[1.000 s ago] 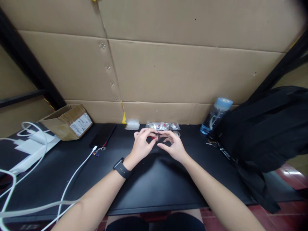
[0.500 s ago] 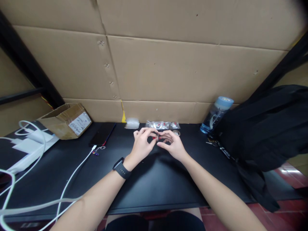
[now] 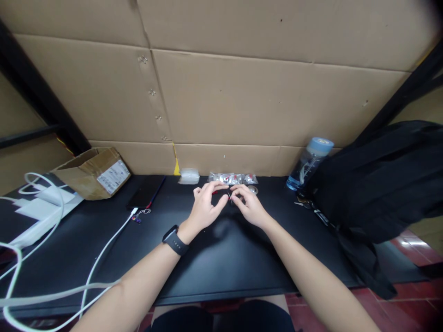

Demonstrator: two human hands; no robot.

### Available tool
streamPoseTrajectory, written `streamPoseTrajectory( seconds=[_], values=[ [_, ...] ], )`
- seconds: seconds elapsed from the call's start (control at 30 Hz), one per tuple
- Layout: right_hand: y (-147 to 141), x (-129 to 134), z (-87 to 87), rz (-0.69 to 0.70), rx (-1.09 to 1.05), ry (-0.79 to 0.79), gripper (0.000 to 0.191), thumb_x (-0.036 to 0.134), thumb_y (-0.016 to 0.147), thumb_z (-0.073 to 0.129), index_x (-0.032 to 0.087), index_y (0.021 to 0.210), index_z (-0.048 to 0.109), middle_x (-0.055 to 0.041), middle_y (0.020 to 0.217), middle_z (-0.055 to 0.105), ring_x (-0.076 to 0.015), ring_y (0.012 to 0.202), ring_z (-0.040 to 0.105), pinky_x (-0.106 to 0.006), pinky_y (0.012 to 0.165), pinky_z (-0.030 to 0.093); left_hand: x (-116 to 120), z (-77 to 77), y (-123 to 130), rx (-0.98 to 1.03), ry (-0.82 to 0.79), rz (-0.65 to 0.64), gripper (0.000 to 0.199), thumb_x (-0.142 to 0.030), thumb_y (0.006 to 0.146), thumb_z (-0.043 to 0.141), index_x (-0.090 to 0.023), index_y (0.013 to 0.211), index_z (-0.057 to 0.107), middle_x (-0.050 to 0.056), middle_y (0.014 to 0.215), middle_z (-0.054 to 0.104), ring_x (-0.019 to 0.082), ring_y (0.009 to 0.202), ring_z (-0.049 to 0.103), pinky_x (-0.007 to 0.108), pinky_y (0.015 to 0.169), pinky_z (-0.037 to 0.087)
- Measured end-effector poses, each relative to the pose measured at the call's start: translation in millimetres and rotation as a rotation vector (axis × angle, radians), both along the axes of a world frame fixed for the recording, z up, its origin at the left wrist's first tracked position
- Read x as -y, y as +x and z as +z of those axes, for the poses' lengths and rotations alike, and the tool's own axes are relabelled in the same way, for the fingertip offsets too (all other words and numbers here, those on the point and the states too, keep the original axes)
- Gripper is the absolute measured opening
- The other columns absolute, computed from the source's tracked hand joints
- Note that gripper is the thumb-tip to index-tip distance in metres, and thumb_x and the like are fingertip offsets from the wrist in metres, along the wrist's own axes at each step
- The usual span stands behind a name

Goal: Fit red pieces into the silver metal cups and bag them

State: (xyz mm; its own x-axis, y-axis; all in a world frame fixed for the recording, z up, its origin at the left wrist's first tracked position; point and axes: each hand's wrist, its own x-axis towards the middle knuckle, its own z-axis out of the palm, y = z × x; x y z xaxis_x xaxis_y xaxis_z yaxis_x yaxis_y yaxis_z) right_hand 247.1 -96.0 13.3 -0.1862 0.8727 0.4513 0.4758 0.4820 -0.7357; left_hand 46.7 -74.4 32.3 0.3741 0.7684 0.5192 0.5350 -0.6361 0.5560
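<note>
Over the middle of the black table, my right hand (image 3: 251,208) pinches a small thin flat piece (image 3: 230,197) between thumb and fingers. It appears nearly edge-on, so its kind is unclear. Facing it, my left hand (image 3: 208,206) is curved with thumb and fingers apart; its thumb tip is close to the piece, and whether they touch I cannot tell. Bits of red show behind my left fingers, mostly hidden. Just beyond both hands lie clear packets (image 3: 235,178) with round silvery items, and a small ring-shaped roll (image 3: 254,189) sits beside my right fingers.
A clear plastic pack (image 3: 188,176) lies by the cardboard wall (image 3: 221,101). Leftward are a phone (image 3: 141,196), an open carton (image 3: 93,173) and white cables (image 3: 104,249). A water bottle (image 3: 308,163) and black backpack (image 3: 384,180) stand on the right.
My left thumb has risen toward its fingers, and the left grip on the thin piece looks looser. The piece has tilted and shifted slightly right with my right fingertips.
</note>
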Motion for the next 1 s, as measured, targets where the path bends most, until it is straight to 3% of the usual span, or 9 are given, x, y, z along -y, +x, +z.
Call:
streamPoseTrajectory(
  seconds=[0.07, 0.17, 0.4, 0.47, 0.6, 0.7, 0.77, 0.93, 1.0],
  values=[
    [2.9, 0.0, 0.4, -0.012, 0.082, 0.051, 0.017, 0.034, 0.101, 0.052, 0.023, 0.092, 0.061, -0.0108, 0.126, 0.060, -0.0258, 0.119, 0.057, -0.042, 0.097, 0.049, -2.0, -3.5, 0.5, -0.054, -0.019, -0.037, 0.040, -0.042, 0.095, 0.062, -0.027, 0.130, 0.053, 0.005, 0.124, 0.074, 0.026, 0.127, 0.057, 0.042, 0.101, 0.032],
    [5.1, -0.7, -0.1, -0.037, 0.169, 0.113, 0.014, 0.028, 0.101, 0.050, 0.024, 0.093, 0.061, -0.0106, 0.128, 0.059, -0.0272, 0.121, 0.054, -0.049, 0.107, 0.043, -6.5, -11.0, 2.2, -0.140, -0.062, -0.075, 0.040, -0.040, 0.093, 0.064, -0.028, 0.130, 0.055, 0.005, 0.122, 0.074, 0.028, 0.127, 0.054, 0.043, 0.102, 0.032],
    [8.9, -3.7, -6.7, -0.065, 0.275, 0.101, 0.013, 0.024, 0.100, 0.051, 0.024, 0.096, 0.063, -0.0109, 0.133, 0.056, -0.0285, 0.123, 0.051, -0.052, 0.108, 0.043, -20.8, -26.1, -1.3, -0.236, -0.115, -0.141, 0.048, -0.041, 0.092, 0.064, -0.029, 0.135, 0.050, 0.004, 0.120, 0.074, 0.029, 0.127, 0.052, 0.044, 0.101, 0.035],
    [11.3, -5.2, -10.1, -0.055, 0.306, 0.079, 0.011, 0.024, 0.100, 0.053, 0.024, 0.096, 0.064, -0.0110, 0.132, 0.057, -0.0280, 0.123, 0.051, -0.051, 0.108, 0.043, -29.3, -27.3, -7.4, -0.225, -0.085, -0.106, 0.043, -0.039, 0.092, 0.064, -0.029, 0.132, 0.053, 0.004, 0.120, 0.073, 0.028, 0.125, 0.054, 0.043, 0.099, 0.036],
    [17.4, -9.9, -15.4, -0.041, 0.347, 0.020, 0.011, 0.024, 0.098, 0.057, 0.022, 0.091, 0.066, -0.0111, 0.129, 0.058, -0.0271, 0.121, 0.053, -0.049, 0.107, 0.042, -48.9, -26.6, -24.9, -0.236, -0.001, 0.081, 0.028, -0.024, 0.090, 0.060, -0.027, 0.117, 0.063, 0.005, 0.116, 0.069, 0.027, 0.116, 0.058, 0.042, 0.095, 0.037],
    [24.2, -14.0, -16.0, -0.039, 0.359, -0.032, 0.013, 0.027, 0.096, 0.061, 0.022, 0.086, 0.068, -0.0091, 0.125, 0.061, -0.0262, 0.116, 0.056, -0.048, 0.105, 0.042, -58.5, -27.0, -35.7, -0.303, 0.052, 0.184, 0.023, -0.024, 0.087, 0.064, -0.027, 0.109, 0.069, 0.007, 0.113, 0.066, 0.030, 0.115, 0.057, 0.044, 0.094, 0.037],
    [30.8, -16.5, -15.6, -0.114, 0.372, -0.060, 0.010, 0.031, 0.095, 0.063, 0.024, 0.089, 0.069, -0.0076, 0.120, 0.064, -0.0269, 0.113, 0.056, -0.049, 0.102, 0.042, -61.1, -28.6, -39.2, -0.346, 0.065, 0.201, 0.016, -0.027, 0.087, 0.067, -0.027, 0.102, 0.073, 0.007, 0.109, 0.065, 0.030, 0.113, 0.055, 0.045, 0.094, 0.037],
    [53.8, -22.4, -18.8, -0.509, 0.472, -0.136, 0.015, 0.029, 0.088, 0.069, 0.025, 0.102, 0.067, -0.0097, 0.119, 0.067, -0.0334, 0.112, 0.054, -0.050, 0.092, 0.040, -62.7, -34.6, -39.1, -0.445, 0.084, 0.180, 0.010, -0.029, 0.088, 0.069, -0.027, 0.095, 0.076, 0.008, 0.108, 0.066, 0.031, 0.112, 0.054, 0.045, 0.091, 0.038],
    [62.1, -25.7, -22.0, -0.575, 0.490, -0.181, 0.016, 0.032, 0.086, 0.070, 0.025, 0.100, 0.067, -0.0094, 0.118, 0.068, -0.0342, 0.111, 0.055, -0.049, 0.090, 0.038, -63.1, -36.3, -38.0, -0.456, 0.084, 0.177, 0.012, -0.032, 0.090, 0.068, -0.027, 0.096, 0.076, 0.009, 0.108, 0.066, 0.031, 0.112, 0.054, 0.045, 0.091, 0.039]
  ],
)
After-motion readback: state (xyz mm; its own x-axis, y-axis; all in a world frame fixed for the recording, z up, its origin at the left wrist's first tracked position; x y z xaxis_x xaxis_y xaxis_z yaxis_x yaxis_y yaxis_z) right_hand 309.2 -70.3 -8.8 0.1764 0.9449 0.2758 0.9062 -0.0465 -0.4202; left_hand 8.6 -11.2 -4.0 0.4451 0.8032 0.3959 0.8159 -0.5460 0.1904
